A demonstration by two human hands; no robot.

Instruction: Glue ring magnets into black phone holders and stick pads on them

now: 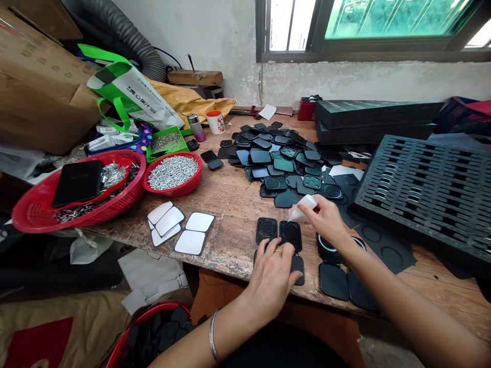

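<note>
My right hand (327,221) grips a small white squeeze bottle (306,205), tilted with its nozzle down at a black hinged plastic case (291,237) with a ribbed inner face. Beside that case lies a matching ribbed case (266,229). Spread over the lower halves of both, my left hand (271,271) rests with fingers apart and hides part of them. Under my right forearm, a ring-marked case (327,250) and its neighbour lie with their smooth flaps (334,281) toward me. A heap of similar black cases (276,153) is piled beyond my hands.
White rounded stickers (195,240) lie on the wooden table (226,214). At left are a red basket of metal screws (172,190), a larger red basket (115,220) and a mug (215,122). Black slotted foam (414,189) stands right. Below is a red tub (118,352) of black pieces.
</note>
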